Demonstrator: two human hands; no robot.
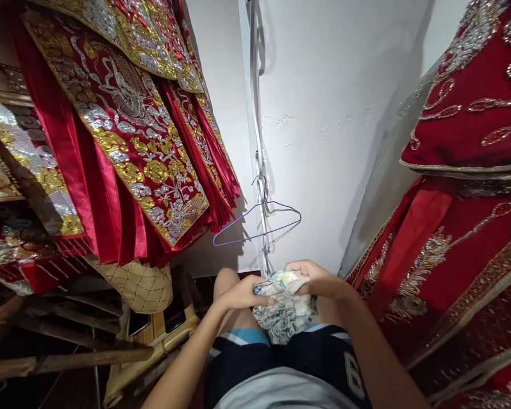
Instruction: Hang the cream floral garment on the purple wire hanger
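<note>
A bunched-up piece of patterned cloth (285, 312), pale with blue, green and yellow print, rests over my lap between my hands. My left hand (253, 292) grips its left side, thumb laid across the front. From the right, my right hand (310, 277) holds the upper right part, with some fingers hidden in the folds. What kind of cloth item it is does not show. Beyond my knees, a thin purple wire hanger (258, 236) hangs from a strap on the wall, with no garment on it.
Red garments with gold and silver embroidery (132, 130) hang at the left. More red beaded garments (464, 238) hang close at the right. Bamboo furniture (153, 352) stands at lower left, with a phone (174, 315) on it. A white wall (323, 85) lies ahead.
</note>
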